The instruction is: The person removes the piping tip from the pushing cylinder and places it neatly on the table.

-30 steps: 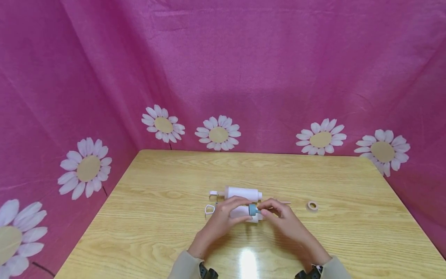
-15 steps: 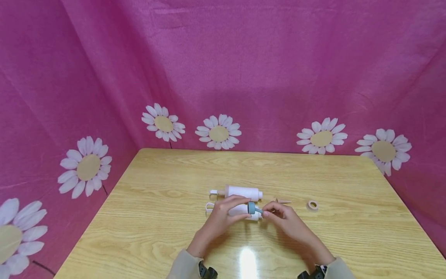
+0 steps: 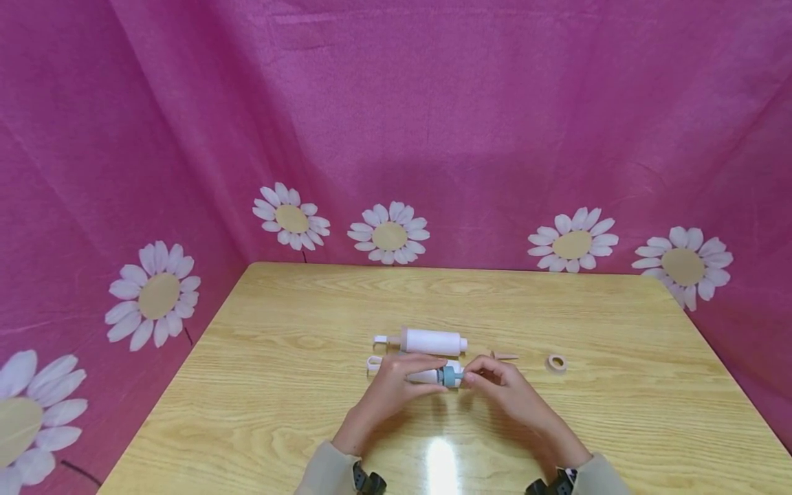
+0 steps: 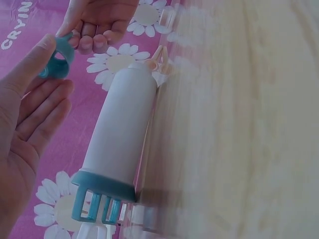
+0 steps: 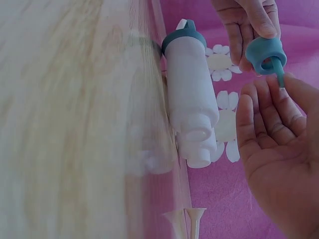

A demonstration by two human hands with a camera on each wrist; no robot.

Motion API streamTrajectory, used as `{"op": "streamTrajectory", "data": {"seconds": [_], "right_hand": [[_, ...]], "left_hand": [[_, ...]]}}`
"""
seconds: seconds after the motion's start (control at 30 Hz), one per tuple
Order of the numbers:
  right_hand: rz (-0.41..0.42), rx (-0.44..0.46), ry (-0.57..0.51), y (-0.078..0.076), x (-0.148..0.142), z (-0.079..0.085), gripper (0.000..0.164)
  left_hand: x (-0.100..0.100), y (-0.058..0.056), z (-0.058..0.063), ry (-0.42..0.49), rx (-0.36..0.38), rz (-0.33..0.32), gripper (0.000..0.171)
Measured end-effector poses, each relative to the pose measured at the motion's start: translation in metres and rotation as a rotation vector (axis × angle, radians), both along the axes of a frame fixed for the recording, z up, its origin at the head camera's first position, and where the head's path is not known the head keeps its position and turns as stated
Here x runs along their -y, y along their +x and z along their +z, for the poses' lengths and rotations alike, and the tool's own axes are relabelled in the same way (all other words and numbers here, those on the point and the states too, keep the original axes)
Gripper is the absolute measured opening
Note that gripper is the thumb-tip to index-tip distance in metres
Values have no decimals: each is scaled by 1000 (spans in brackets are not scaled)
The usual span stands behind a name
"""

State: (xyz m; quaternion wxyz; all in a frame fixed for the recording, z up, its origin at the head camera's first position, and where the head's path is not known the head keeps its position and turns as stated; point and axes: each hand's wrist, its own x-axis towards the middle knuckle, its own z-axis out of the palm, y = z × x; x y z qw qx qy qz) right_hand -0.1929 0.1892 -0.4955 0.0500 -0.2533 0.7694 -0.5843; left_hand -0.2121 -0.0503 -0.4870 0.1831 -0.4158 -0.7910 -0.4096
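My left hand (image 3: 392, 385) pinches a teal ring cap (image 5: 264, 50) between thumb and fingers. A thin teal nozzle (image 5: 278, 72) pokes out of the ring's opening, and my right hand (image 3: 504, 388) pinches its narrow end between thumb and index finger. The other right fingers lie loosely curled in the right wrist view. Just behind the hands lies a white syringe-like barrel (image 4: 122, 119) with a teal collar (image 4: 103, 184) and finger loops. In the head view my left hand hides much of this barrel.
Farther back lies a second white barrel (image 3: 433, 342) with a beige collar and plunger. To the right on the wooden table (image 3: 619, 412) are a beige nozzle (image 3: 506, 356) and a beige ring (image 3: 556, 364). A pink flowered curtain (image 3: 458, 137) hangs behind.
The teal nozzle, slanted down to the right half a second ago, now points nearly straight right out of the ring. The ring has shifted slightly lower and turned; both hands stay close together.
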Motion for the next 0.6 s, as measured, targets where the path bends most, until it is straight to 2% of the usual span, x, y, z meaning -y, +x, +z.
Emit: {"op": "streamTrajectory", "data": {"seconds": [0.37, 0.6], "right_hand": [[-33, -5, 24, 1, 7, 2, 14], [-23, 73, 48, 4, 17, 4, 21]], "left_hand": [[1, 1, 0, -15, -39, -3, 37], [0, 2, -3, -1, -64, -4, 38]]}}
